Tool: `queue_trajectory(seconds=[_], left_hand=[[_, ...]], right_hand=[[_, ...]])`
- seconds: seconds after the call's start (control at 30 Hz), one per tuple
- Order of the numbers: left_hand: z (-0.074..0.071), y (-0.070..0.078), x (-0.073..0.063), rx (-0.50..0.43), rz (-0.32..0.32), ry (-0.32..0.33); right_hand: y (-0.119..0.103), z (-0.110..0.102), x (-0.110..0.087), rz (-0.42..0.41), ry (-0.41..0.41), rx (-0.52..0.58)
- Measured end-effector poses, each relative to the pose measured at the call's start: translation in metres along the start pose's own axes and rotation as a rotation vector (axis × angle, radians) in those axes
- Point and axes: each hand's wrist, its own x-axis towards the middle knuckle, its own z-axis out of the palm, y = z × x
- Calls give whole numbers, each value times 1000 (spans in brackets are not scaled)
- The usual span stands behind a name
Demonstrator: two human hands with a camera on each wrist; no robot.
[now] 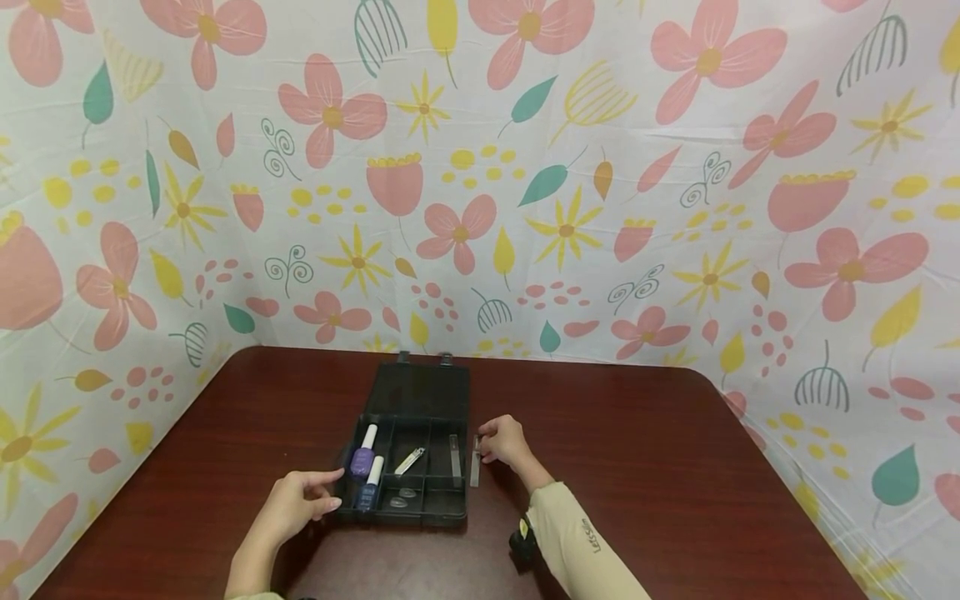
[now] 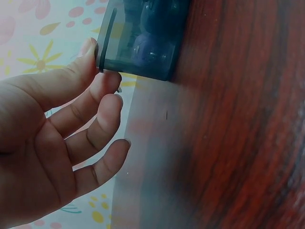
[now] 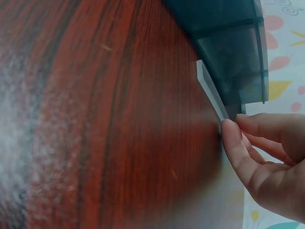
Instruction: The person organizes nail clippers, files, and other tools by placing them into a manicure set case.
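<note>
A black compartment box (image 1: 442, 502) lies on the table with its lid (image 1: 420, 390) folded back. My left hand (image 1: 296, 502) holds its left side, thumb and forefinger at the rim in the left wrist view; the other fingers curve loosely below. To the right of the box, my right hand (image 1: 506, 440) pinches one end of a thin, pale nail file (image 3: 209, 88) between thumb and forefinger, close beside the box wall. Inside the box are a purple nail polish bottle (image 1: 362, 461), a dark blue one (image 1: 367, 496), a nail clipper (image 1: 409, 461), a clear flat strip (image 1: 454, 458) and small clear oval pieces (image 1: 399, 502).
The dark red wooden table (image 1: 637, 467) has rounded far corners. Behind and beside it hangs a flower-patterned cloth (image 1: 570, 250). A small black device (image 1: 522, 542) sits at the right wrist, below the beige sleeve (image 1: 581, 537).
</note>
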Motion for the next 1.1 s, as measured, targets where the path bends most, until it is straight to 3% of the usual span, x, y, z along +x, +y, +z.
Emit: queue_trajectory(seconds=[0.53, 1.1], left_hand=[[-1, 1, -1, -5, 4, -1], [0, 1, 0, -11, 39, -6]], right_hand=[[-14, -2, 1, -61, 52, -24], [-29, -1, -3, -264, 95, -161]])
